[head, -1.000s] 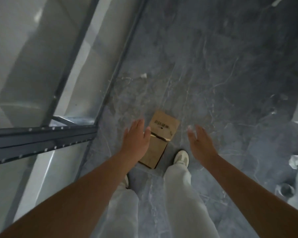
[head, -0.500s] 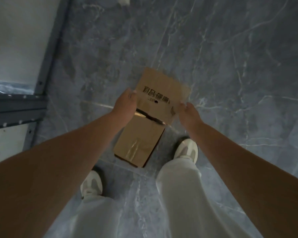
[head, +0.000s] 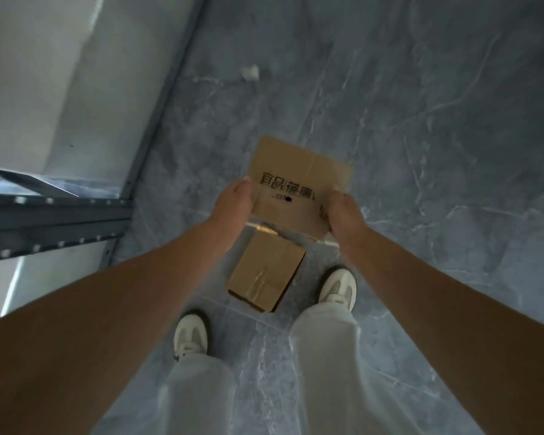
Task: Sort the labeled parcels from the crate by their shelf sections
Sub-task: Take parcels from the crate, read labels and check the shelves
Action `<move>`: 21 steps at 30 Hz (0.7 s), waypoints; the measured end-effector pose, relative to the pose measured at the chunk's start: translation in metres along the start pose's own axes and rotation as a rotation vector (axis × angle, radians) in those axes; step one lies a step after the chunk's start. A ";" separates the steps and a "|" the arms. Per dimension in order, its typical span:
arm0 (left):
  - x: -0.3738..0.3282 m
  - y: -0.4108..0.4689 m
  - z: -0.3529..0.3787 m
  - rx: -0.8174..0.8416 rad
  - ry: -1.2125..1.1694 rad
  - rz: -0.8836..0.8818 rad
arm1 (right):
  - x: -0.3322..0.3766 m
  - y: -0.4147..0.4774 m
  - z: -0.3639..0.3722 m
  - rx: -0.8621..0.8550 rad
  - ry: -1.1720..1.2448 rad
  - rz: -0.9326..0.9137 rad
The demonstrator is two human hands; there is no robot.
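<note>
Fingers (head: pixel 244 187) of the left hand (head: pixel 233 204) and right hand (head: pixel 346 215), spread a second ago, now clamp the printed parcel (head: pixel 295 183) by its sides, lifted above another parcel (head: pixel 267 274) on the floor (head: pixel 421 120), ready for shelving.

Grey veined tile floor (head: pixel 421 120). Flat on it: taped brown cardboard box (head: pixel 266 274), btwn left shoe (head: pixel 191 335) & right shoe (head: pixel 338 287). Small white scrap (head: pixel 250 72) farther off, nr shelf upright (head: pixel 156 117).

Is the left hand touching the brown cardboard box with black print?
Touching. Head view: left hand grips the brown printed cardboard box at its left edge.
</note>
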State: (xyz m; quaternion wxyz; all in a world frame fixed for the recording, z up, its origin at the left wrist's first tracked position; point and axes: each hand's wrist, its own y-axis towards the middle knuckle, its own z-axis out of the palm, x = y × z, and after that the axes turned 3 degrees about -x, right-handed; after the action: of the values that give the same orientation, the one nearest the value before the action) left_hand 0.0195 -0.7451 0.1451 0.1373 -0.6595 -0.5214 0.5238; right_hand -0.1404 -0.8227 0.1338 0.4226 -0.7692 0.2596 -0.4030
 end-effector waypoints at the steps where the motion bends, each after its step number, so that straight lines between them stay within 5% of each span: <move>1: -0.019 -0.015 -0.016 -0.013 0.002 -0.003 | 0.021 -0.021 -0.006 0.009 -0.010 -0.013; 13: -0.255 -0.292 -0.214 -0.305 -0.217 0.157 | 0.262 -0.349 -0.119 0.116 -0.153 -0.531; 17: -0.278 -0.377 -0.255 -0.423 -0.279 0.288 | 0.289 -0.430 -0.136 0.205 -0.140 -0.557; 21: -0.262 -0.437 -0.276 -0.537 -0.581 0.252 | 0.298 -0.483 -0.135 0.306 -0.105 -0.573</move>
State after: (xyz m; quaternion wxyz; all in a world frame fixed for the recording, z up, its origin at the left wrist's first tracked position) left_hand 0.0363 -0.6788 0.7207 -0.2575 -0.5552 -0.5718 0.5464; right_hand -0.0645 -0.8576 0.7111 0.4155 -0.7583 -0.0532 -0.4995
